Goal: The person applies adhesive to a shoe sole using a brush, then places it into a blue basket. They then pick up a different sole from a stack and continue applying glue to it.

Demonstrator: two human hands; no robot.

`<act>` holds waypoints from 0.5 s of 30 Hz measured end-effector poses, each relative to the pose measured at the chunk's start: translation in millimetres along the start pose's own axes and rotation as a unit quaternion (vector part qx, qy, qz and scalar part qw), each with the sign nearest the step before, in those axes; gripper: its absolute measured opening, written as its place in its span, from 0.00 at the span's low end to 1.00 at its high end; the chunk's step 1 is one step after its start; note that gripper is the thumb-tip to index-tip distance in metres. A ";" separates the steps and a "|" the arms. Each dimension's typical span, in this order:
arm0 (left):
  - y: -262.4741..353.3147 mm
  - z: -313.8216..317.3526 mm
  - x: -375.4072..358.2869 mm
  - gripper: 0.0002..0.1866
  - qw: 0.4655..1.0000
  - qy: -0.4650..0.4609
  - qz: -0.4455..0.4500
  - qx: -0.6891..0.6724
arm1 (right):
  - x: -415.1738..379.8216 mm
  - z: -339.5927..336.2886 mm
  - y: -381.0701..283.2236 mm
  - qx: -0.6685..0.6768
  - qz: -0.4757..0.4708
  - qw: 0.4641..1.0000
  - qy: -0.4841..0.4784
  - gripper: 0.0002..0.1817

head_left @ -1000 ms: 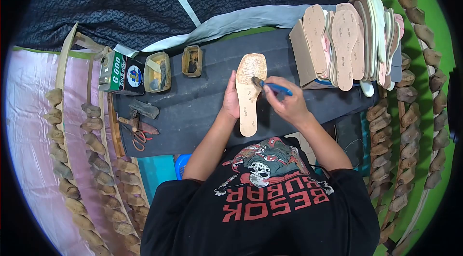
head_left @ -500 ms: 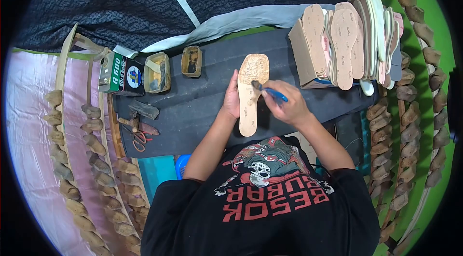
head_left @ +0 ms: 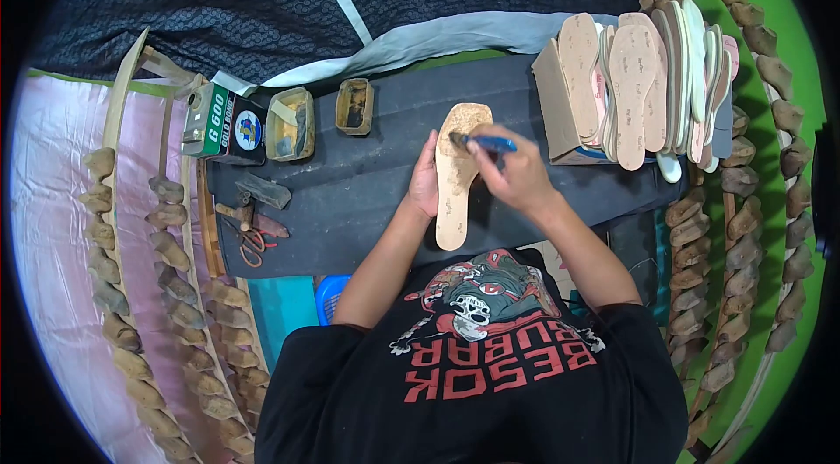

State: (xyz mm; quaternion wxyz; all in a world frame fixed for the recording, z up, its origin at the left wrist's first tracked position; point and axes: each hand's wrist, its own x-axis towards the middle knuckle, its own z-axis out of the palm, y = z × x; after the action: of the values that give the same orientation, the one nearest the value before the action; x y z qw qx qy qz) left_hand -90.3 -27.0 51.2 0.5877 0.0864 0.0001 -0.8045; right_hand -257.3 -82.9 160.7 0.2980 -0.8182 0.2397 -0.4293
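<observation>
My left hand (head_left: 425,178) grips a tan insole (head_left: 452,210) by its left edge, the broad toe part pointing away from me. A shiny, brownish wet-looking coat covers the toe part and reaches down toward the middle; the narrow heel end is pale with small printed marks. In my right hand (head_left: 521,175) is a brush with a blue handle (head_left: 495,144), pinched between thumb and fingers. Its dark bristle end touches the insole just below the toe area. The fingertips of my left hand are hidden behind the insole.
A G 600 glue can (head_left: 224,125), two yellowish tubs, a dark block (head_left: 264,190), a hammer and scissors (head_left: 253,247) lie on the left of the dark table. At right, a cardboard box (head_left: 553,101) holds several insoles. Wooden shoe lasts (head_left: 103,263) line racks on both sides.
The brush has moved slightly left and toward me across the insole, its handle now more level. More of the middle of the insole looks coated. The camera view has shifted a little.
</observation>
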 end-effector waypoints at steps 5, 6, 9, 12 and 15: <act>-2.0 1.0 -6.7 0.34 0.994 0.076 0.067 0.039 | 26.4 10.6 6.2 0.077 0.048 0.996 0.003 0.08; 0.5 -5.4 -9.0 0.34 0.996 0.049 0.070 0.022 | 29.2 17.0 8.4 0.106 0.058 0.993 -0.001 0.08; 12.8 -35.4 -20.0 0.34 0.996 0.000 0.091 -0.025 | 40.6 50.7 26.1 0.172 0.114 0.978 -0.014 0.09; 21.3 -55.2 -37.8 0.37 0.988 0.054 0.129 -0.063 | 59.3 92.1 49.0 0.177 0.160 0.970 -0.041 0.13; 26.9 -76.4 -60.9 0.38 0.982 0.067 0.158 -0.080 | 83.0 134.0 60.6 0.218 0.198 0.952 -0.081 0.12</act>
State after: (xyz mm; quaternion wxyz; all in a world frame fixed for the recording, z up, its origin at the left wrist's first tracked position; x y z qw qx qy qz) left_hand -36.4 30.0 -12.8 0.7110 0.0919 0.0901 -0.6913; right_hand -109.4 -141.8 104.3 0.5661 -0.7017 0.2726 -0.3360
